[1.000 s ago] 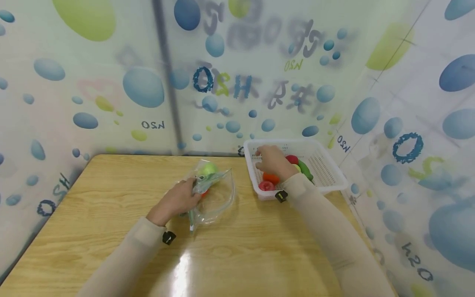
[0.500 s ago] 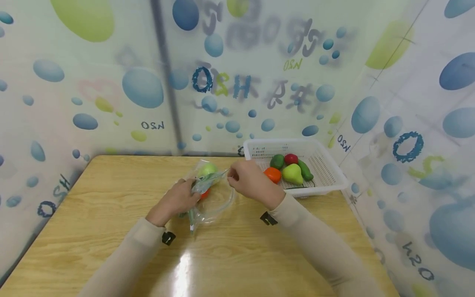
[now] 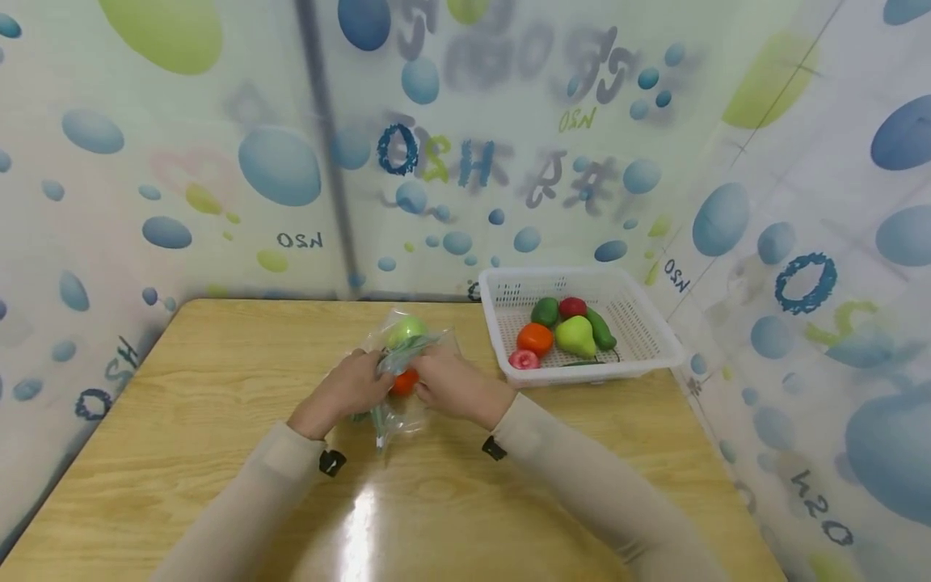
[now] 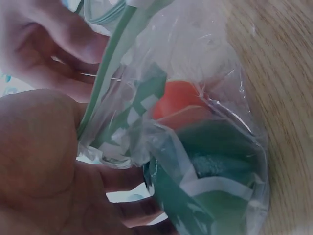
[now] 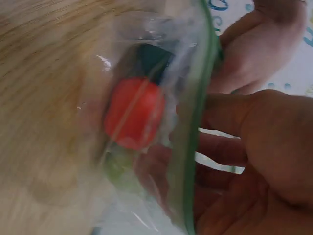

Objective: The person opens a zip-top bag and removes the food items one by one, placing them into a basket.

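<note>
A clear zip-lock bag [image 3: 409, 416] with a green zip strip lies on the table. Through its film show a red-orange round fruit or vegetable [image 5: 135, 112], a dark green piece [image 4: 215, 156] and a light green round one [image 3: 407, 328]. My left hand [image 3: 351, 384] grips the bag by its mouth. On the other side, my right hand [image 3: 465, 386] reaches in at the mouth, fingers apart. In the right wrist view its fingertips show through the film beside the red-orange piece, with nothing visibly held.
A white plastic basket [image 3: 650, 335] stands at the table's back right. Inside lie a green pear [image 3: 575, 336], an orange-red round piece [image 3: 534, 340], a pink one [image 3: 524, 359] and several others. A patterned wall borders the wooden table [image 3: 240, 356] behind and to the right.
My right hand has come left from over the basket to the bag's mouth, its fingers now behind the film. The left hand keeps its grip in nearly the same place.
</note>
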Tool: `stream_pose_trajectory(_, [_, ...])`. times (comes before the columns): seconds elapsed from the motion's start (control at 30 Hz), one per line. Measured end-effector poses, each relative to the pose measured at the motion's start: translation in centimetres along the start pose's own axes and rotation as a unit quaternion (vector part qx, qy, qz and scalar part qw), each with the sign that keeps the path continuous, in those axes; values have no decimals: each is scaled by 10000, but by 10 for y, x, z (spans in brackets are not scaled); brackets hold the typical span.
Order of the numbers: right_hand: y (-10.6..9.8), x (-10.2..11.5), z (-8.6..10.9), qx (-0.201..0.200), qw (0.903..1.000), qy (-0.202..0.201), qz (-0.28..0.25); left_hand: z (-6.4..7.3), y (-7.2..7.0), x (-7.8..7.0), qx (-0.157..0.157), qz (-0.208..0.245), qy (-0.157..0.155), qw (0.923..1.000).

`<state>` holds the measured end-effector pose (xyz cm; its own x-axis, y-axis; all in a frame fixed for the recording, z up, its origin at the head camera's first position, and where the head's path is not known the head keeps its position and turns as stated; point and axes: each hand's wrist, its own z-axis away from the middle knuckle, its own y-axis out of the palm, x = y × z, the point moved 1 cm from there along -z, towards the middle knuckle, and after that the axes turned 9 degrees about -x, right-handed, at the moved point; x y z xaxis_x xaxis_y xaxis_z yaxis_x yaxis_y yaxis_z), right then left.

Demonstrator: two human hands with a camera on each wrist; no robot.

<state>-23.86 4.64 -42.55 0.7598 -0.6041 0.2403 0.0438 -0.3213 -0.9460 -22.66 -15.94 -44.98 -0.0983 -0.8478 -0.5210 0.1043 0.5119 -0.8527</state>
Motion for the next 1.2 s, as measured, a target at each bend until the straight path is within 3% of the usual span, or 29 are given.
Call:
stream_pose_trajectory(0.47, [29,-5,-1,-273,9973,605,304,4,0,3,-233,286,506,9980])
stream_pose_trajectory(0.9, [48,4,-7,-25,9926,996,688,13,0,6,-214,669,411,9967])
stream_pose_trajectory(1.2, [48,6,-8,-79,9936,1034,459,12,3,8,-146,719,352,9967])
